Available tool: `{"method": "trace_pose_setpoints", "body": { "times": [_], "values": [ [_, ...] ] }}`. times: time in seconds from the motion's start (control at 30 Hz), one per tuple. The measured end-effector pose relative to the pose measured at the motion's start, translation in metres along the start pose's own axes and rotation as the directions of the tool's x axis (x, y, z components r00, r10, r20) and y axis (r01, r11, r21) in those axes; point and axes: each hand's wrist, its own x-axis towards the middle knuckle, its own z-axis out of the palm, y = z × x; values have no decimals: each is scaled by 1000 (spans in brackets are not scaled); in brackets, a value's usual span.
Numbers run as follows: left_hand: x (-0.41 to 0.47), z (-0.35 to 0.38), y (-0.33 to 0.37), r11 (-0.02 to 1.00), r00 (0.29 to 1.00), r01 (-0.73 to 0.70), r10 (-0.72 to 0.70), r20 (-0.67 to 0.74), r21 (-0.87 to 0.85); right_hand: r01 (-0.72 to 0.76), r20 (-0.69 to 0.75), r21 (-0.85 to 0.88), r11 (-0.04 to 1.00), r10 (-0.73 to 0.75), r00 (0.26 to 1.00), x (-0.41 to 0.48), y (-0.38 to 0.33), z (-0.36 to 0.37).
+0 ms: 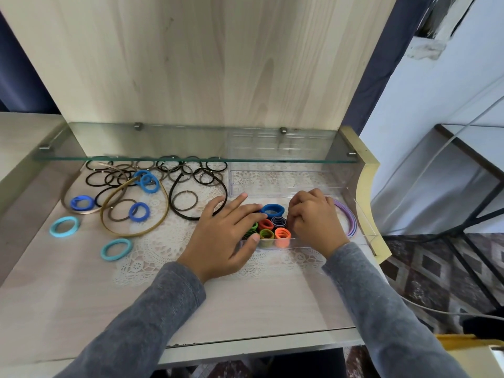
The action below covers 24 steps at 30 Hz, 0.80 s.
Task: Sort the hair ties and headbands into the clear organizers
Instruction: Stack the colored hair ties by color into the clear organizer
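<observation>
A clear organizer (362, 230) lies on the desk at right. It holds several coloured hair ties standing on edge, among them a blue tie (272, 210) and an orange one (282, 235), with purple headbands (350, 221) at its right end. My left hand (226, 236) lies flat with straight fingers over the organizer's left end, touching the ties. My right hand (313, 219) is curled over the organizer's middle; what its fingers hold is hidden. Loose black ties (188, 200), blue ties (139, 211), light blue ties (64, 226) and a gold headband (131, 211) lie to the left.
A second clear organizer (286, 178) sits behind the first, under a glass shelf (191, 148). A white lace doily (163, 246) covers the desk's middle. A wooden back panel rises behind. The desk's right edge (368, 186) curves, with patterned floor beyond.
</observation>
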Motion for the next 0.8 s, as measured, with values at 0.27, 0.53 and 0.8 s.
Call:
{"method": "trace_pose_setpoints", "body": {
  "times": [0.27,0.53,0.8],
  "values": [
    [28,-4,18,998,996,59,-57,67,-17,-6,-102,22,1000,8,995,-1,3,8],
    [45,11,18,999,993,0,-5,121,43,-13,-101,58,998,19,995,0,4,10],
    [44,13,17,999,991,-17,12,131,34,-39,-49,81,996,43,998,0,2,5]
  ]
}}
